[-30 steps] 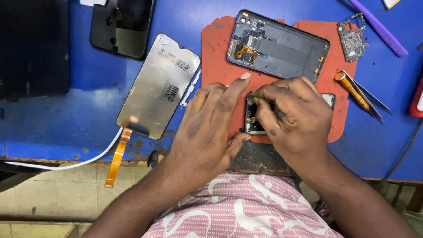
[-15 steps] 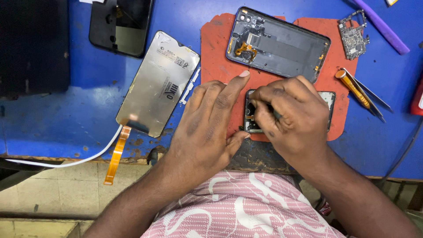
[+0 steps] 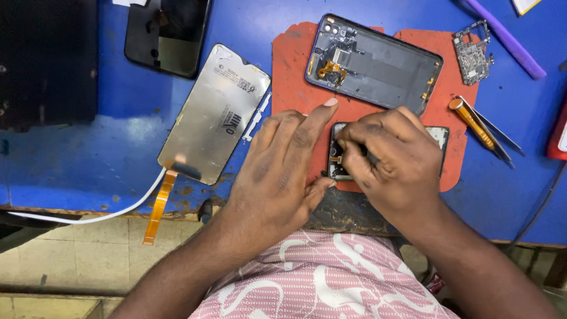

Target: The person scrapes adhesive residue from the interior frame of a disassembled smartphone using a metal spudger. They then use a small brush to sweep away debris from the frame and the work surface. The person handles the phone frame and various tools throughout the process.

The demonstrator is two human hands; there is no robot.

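An opened phone frame lies on a red work mat, mostly hidden under my hands. My left hand rests flat beside it, its thumb touching the frame's near corner and the index finger stretched toward the mat. My right hand is curled over the frame with its fingertips pinched together on something small inside it; what they grip is hidden. A dark phone back cover lies above the hands on the mat.
A silver display panel with an orange flex cable overhangs the blue table's near edge. A black phone lies at the back left. A circuit board, tweezers and a brass-handled screwdriver, and a purple tool lie right.
Both hands stay on the phone frame with only slight finger shifts; the view has drifted a little.
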